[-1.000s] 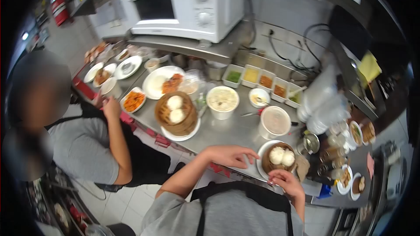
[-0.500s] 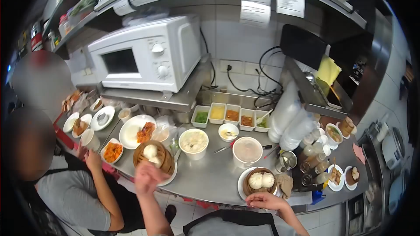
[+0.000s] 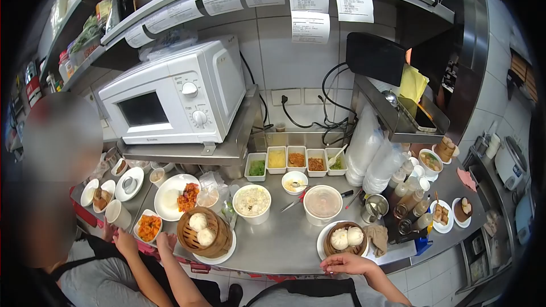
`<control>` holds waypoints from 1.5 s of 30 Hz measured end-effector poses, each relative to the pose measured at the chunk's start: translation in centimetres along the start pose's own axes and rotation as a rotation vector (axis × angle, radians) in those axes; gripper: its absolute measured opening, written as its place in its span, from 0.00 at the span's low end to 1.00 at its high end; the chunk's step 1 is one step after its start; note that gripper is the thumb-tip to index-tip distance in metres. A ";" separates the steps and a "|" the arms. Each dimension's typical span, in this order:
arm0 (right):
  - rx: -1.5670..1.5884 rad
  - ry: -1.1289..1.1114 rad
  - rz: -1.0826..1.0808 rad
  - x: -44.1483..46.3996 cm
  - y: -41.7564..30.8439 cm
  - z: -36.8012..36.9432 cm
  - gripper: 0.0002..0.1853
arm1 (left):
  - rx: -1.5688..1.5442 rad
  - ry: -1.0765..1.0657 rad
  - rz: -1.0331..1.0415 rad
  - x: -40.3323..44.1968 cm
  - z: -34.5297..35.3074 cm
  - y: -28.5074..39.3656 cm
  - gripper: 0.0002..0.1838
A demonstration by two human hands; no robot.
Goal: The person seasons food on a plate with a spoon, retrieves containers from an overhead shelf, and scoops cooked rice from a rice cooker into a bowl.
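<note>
My left hand (image 3: 166,243) is at the counter's front edge, right beside a white dish of orange diced food (image 3: 149,228). Its fingers are small and partly hidden, so I cannot make out their grip. To its right, a bamboo steamer with two white buns (image 3: 203,232) stands on a white plate. My right hand (image 3: 344,263) lies palm down, fingers loosely stretched out and holding nothing visible, at the front of another plate. On that plate sits a smaller bamboo steamer with two buns (image 3: 347,240). A brown cloth (image 3: 376,240) lies beside it.
A co-worker's hand (image 3: 125,243) is close to my left hand. Tubs of rice (image 3: 251,202) and covered food (image 3: 323,203) stand mid-counter. Behind them are several condiment trays (image 3: 296,159). Sauce bottles (image 3: 406,207) crowd the right; a microwave (image 3: 170,96) overhangs the left.
My left hand has moved left and down, away from the front of the larger steamer to beside the orange food dish. My right hand stays by the smaller steamer. The view has shifted slightly.
</note>
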State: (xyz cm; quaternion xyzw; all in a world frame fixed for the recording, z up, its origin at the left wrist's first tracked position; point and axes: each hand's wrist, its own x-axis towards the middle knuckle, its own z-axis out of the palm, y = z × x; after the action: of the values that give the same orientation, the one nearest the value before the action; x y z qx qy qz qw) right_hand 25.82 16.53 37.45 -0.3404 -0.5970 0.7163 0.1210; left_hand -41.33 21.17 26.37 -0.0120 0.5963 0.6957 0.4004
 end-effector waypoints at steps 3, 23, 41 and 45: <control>0.016 0.077 -0.016 -0.1 -0.1 0.9 0.15 | -0.029 -0.168 -0.095 0.9 2.0 0.7 0.15; 0.089 0.201 0.173 1.7 -2.7 5.6 0.12 | -0.139 -0.401 -0.134 5.7 5.4 0.5 0.23; -0.157 0.275 -0.050 0.8 -8.3 -5.5 0.10 | -0.337 -0.378 0.049 -0.7 4.8 6.7 0.30; -0.357 0.386 -0.124 6.0 -11.9 -14.1 0.06 | -0.359 -0.268 0.168 -11.3 5.9 8.0 0.32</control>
State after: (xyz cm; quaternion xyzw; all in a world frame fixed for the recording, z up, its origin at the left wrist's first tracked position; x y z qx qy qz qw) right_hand 27.55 34.00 45.77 -0.4492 -0.6994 0.5129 0.2144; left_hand -35.46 20.27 40.19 0.0593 0.4035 0.8168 0.4080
